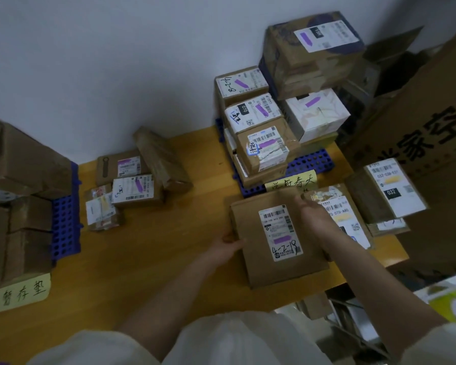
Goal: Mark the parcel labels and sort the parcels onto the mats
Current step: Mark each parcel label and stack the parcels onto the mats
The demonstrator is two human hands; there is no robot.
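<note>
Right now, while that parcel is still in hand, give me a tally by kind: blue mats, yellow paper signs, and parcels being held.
Blue mats: 2
Yellow paper signs: 2
Parcel gripped by left hand and right hand: 1
Total: 5

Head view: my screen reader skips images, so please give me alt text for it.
Both hands, left hand and right hand, hold a flat brown parcel with a marked label above a wooden table. More labelled parcels are stacked on a blue mat by the wall.
</note>
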